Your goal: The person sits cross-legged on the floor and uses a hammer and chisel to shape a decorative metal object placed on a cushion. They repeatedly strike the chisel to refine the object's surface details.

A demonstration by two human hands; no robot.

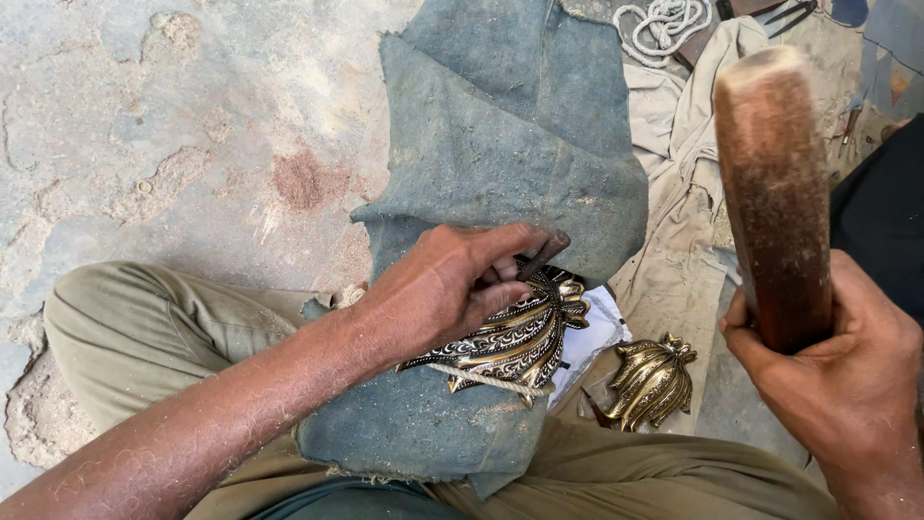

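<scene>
A: While the left hand (pixel 438 289) pinches a chisel (pixel 541 254) on the engraved brass leaf (pixel 520 337) lying on blue cloth (pixel 500 144) over the lap, what risk exists?

B: The right hand (pixel 847 376), clenched around the raised wooden mallet (pixel 775 193), could mis-strike, hitting fingers or skidding the tip.

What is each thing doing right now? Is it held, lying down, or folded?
left hand: closed on a small metal tool, pressing it to the engraved piece
metal tool: held, tilted
engraved brass piece: lying on the blue cloth, string across it
right hand: gripping the wooden mallet
wooden mallet: raised
second brass piece: lying loose, untouched
blue cloth: spread, crumpled
white rope: coiled
</scene>
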